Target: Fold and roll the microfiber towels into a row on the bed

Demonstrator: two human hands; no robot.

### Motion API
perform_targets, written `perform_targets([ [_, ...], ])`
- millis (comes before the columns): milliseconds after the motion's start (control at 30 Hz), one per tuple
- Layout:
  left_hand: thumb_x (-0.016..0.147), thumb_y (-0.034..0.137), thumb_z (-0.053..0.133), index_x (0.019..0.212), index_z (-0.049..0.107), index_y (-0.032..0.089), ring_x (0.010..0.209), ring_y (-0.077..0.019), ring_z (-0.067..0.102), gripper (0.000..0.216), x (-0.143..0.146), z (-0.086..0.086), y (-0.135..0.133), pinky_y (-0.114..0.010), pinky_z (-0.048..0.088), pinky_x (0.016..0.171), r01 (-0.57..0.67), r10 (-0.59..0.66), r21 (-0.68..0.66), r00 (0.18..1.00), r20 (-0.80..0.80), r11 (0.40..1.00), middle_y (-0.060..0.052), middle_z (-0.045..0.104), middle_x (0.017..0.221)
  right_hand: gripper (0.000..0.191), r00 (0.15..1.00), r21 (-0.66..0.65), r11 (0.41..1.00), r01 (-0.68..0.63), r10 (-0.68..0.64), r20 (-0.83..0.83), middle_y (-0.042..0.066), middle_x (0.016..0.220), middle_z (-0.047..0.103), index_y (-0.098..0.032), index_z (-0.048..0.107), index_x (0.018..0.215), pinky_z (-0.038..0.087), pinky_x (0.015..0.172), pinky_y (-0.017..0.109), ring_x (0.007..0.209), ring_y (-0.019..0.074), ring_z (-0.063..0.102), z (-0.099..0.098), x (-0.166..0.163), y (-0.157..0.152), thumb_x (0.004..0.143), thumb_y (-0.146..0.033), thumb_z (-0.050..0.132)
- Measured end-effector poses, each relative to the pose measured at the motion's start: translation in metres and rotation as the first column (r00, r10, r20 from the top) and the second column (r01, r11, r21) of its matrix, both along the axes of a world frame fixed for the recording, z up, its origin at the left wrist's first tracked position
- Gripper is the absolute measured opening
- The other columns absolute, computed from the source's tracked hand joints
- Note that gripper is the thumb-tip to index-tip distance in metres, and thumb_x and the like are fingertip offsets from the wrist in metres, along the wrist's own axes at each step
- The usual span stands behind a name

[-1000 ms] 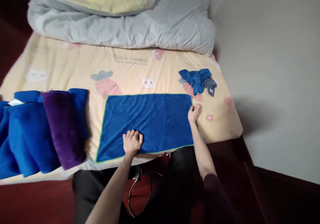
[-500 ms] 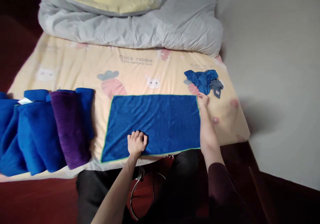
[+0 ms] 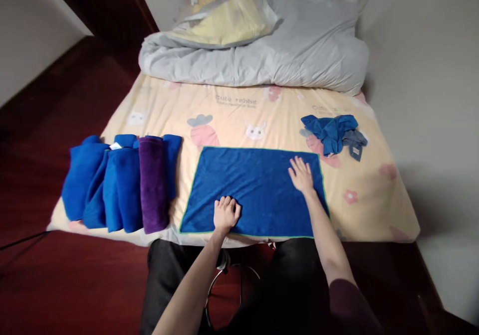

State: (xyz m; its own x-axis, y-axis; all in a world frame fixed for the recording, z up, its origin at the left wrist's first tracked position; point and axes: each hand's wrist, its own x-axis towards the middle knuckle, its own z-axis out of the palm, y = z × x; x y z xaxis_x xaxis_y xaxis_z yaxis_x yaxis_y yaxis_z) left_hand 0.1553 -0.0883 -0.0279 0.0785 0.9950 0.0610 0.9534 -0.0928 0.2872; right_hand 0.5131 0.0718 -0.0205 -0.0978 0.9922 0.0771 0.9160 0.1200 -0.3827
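A blue towel [image 3: 258,190] with a thin green border lies spread flat on the bed in front of me, faintly wrinkled toward its left half. On its lower middle part rests my left hand [image 3: 226,213], curled into a fist with no cloth visibly bunched in it. My right hand [image 3: 301,175] lies on the towel's upper right area, palm down, fingers stretched and spread. Just beyond the right edge sits a crumpled blue cloth [image 3: 331,130], with a small grey-blue cloth [image 3: 355,143] bearing a pale label beside it.
Left of the spread towel stands a row of folded blue towels [image 3: 84,180] with a folded purple towel [image 3: 153,185] among them. A grey quilt [image 3: 299,51] and a yellow pillow [image 3: 235,21] lie across the far end of the patterned bed sheet [image 3: 157,105]. A wall [image 3: 437,100] rises at the right.
My right hand has left the towel's upper right corner and moved inward onto its surface, fingers now spread. My left hand stays on the towel. The camera view has shifted left and up.
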Motion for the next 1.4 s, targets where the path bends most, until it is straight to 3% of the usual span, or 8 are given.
perform_targets([
  [200,0.106,0.027,0.051,0.081,0.069,0.024,0.097,-0.0336,0.063,0.031,0.001,0.002,-0.001,-0.05,0.039,0.087,0.002,-0.002,0.0,1.0,-0.009,1.0,-0.015,0.07,0.092,0.059,0.952,0.017,0.952,0.306,-0.306,-0.003,0.02,0.177,0.04,-0.011,0.058,0.162,0.014,0.137,0.07,0.171,0.0367,0.027,0.012,0.037,0.04,0.111,-0.038,0.045],
  [300,0.106,0.025,0.053,0.081,0.067,0.024,0.096,-0.0316,0.063,0.029,0.001,-0.001,-0.001,-0.047,0.04,0.086,-0.002,0.003,0.043,0.999,-0.039,0.999,-0.012,0.071,0.091,0.063,0.985,0.164,0.974,0.153,-0.163,0.051,0.02,0.182,0.028,-0.011,0.05,0.167,0.014,0.138,0.069,0.173,0.0358,0.019,0.015,-0.012,-0.015,0.115,-0.042,0.034],
  [433,0.105,0.027,0.054,0.079,0.066,0.023,0.095,-0.0319,0.063,0.029,0.001,-0.004,0.0,-0.045,0.038,0.084,-0.005,0.009,0.063,0.997,-0.072,0.998,-0.011,0.07,0.089,0.06,0.972,0.038,0.979,-0.201,0.194,0.132,0.009,0.183,0.03,-0.025,0.045,0.172,0.023,0.139,0.058,0.172,0.028,0.026,0.006,-0.035,-0.115,0.117,-0.044,0.036],
  [567,0.105,0.028,0.053,0.077,0.064,0.023,0.094,-0.0324,0.062,0.03,0.0,-0.001,0.001,-0.044,0.037,0.083,0.003,0.0,0.051,0.998,-0.066,0.999,-0.012,0.069,0.087,0.062,0.972,-0.03,0.995,0.1,-0.092,0.215,0.013,0.181,0.034,-0.018,0.046,0.171,0.025,0.138,0.059,0.171,0.0304,0.03,0.003,0.04,-0.152,0.117,-0.045,0.033],
  [767,0.105,0.028,0.052,0.078,0.064,0.022,0.096,-0.0339,0.062,0.03,0.0,0.001,0.0,-0.045,0.036,0.083,-0.001,0.004,0.045,0.999,-0.05,0.999,-0.013,0.07,0.09,0.065,0.891,-0.004,0.931,0.366,-0.349,0.29,0.023,0.181,0.029,-0.008,0.045,0.17,0.018,0.138,0.066,0.173,0.0357,0.02,0.03,0.078,-0.147,0.116,-0.042,0.03],
  [1000,0.105,0.028,0.053,0.077,0.063,0.022,0.097,-0.0338,0.062,0.03,0.0,0.0,0.001,-0.046,0.036,0.083,-0.012,0.012,0.014,1.0,-0.012,1.0,-0.014,0.069,0.09,0.06,0.976,-0.063,0.99,-0.126,0.135,0.17,0.01,0.184,0.03,-0.021,0.044,0.172,0.022,0.14,0.055,0.173,0.0262,0.023,0.029,-0.023,-0.123,0.116,-0.042,0.036],
  [1233,0.106,0.029,0.054,0.082,0.067,0.022,0.099,-0.0336,0.062,0.028,0.002,0.0,-0.001,-0.047,0.038,0.087,-0.007,0.007,0.011,0.999,-0.032,1.0,-0.014,0.07,0.092,0.064,0.877,0.01,0.899,0.438,-0.43,0.217,0.024,0.174,0.043,-0.005,0.051,0.165,0.025,0.133,0.069,0.168,0.0376,0.031,0.012,0.068,-0.082,0.113,-0.035,0.028],
  [1400,0.106,0.029,0.056,0.084,0.069,0.022,0.1,-0.0324,0.063,0.026,0.003,-0.001,0.002,-0.047,0.038,0.088,-0.014,0.014,0.006,1.0,-0.017,1.0,-0.013,0.071,0.094,0.067,0.906,0.066,0.92,0.386,-0.391,0.164,0.023,0.18,0.034,-0.01,0.046,0.17,0.018,0.132,0.076,0.171,0.0413,0.02,0.024,-0.022,-0.114,0.115,-0.04,0.023],
])
